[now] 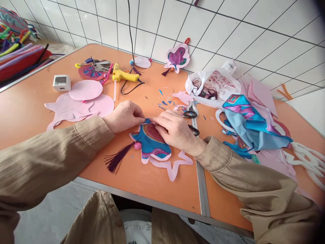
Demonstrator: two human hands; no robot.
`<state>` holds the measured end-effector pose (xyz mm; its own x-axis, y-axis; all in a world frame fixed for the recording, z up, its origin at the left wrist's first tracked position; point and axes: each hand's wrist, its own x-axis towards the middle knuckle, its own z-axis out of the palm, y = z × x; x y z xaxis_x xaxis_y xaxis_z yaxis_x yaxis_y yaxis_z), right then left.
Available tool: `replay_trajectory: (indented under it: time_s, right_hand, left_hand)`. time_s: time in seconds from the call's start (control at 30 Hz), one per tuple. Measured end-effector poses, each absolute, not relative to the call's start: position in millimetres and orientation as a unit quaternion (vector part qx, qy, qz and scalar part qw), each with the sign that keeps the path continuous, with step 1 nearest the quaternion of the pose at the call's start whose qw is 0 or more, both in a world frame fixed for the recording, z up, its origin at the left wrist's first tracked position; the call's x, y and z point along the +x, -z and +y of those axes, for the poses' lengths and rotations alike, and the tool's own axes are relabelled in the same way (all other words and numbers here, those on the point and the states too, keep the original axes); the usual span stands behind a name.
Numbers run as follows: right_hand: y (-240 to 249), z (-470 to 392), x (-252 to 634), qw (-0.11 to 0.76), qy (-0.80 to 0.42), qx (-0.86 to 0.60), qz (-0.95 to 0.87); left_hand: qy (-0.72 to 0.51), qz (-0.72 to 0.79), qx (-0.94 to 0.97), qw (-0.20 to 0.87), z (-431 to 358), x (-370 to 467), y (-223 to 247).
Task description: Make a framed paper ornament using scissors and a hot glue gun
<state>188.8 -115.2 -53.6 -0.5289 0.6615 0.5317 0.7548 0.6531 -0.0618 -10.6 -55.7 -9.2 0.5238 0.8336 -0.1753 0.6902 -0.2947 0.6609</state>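
Note:
A star-like fabric ornament (152, 139) in blue, red and purple, backed with pink, lies on the orange table in front of me. From its left side hang a pink bead (137, 145) and a dark purple tassel (118, 157). My left hand (124, 117) pinches the ornament's top point, its fingers closed. My right hand (174, 128) comes from the other side, thumb and forefinger together at the same top edge, the other fingers curled over the fabric. Whatever is between the fingertips is too small to make out. A pink star-shaped cutout (173, 167) lies partly under the ornament.
A yellow glue gun (125, 75) with its cord, keys (100, 64) and pink cutouts (85, 90) lie at the back left. Scissors (190, 114) sit beside my right hand. A plastic bag (213, 86) and blue fabric scraps (250, 123) are at the right. A tiled wall (152, 23) borders the table.

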Motion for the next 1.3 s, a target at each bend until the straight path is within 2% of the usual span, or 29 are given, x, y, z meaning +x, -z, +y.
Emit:
replay_trajectory:
  time_s: [0.6, 0.83, 1.1, 1.3]
  right_hand:
    - [52.1, -112.9, 188.0, 0.279, 0.02, -0.419, -0.864]
    - [52.0, -112.5, 188.5, 0.265, -0.014, -0.421, -0.867]
    - [52.0, -113.2, 187.6, 0.254, -0.007, -0.418, -0.873]
    - [54.1, -112.0, 187.6, 0.28, -0.006, -0.405, -0.87]
  left_hand:
    - [-0.092, 0.43, 0.822, 0.363, -53.5, -12.5, 9.8]
    - [-0.083, 0.418, 0.842, 0.33, -52.1, -12.6, 9.8]
    - [-0.074, 0.426, 0.849, 0.304, -54.4, -10.8, 8.3]
    - [-0.066, 0.43, 0.84, 0.325, -56.7, -11.2, 7.6]
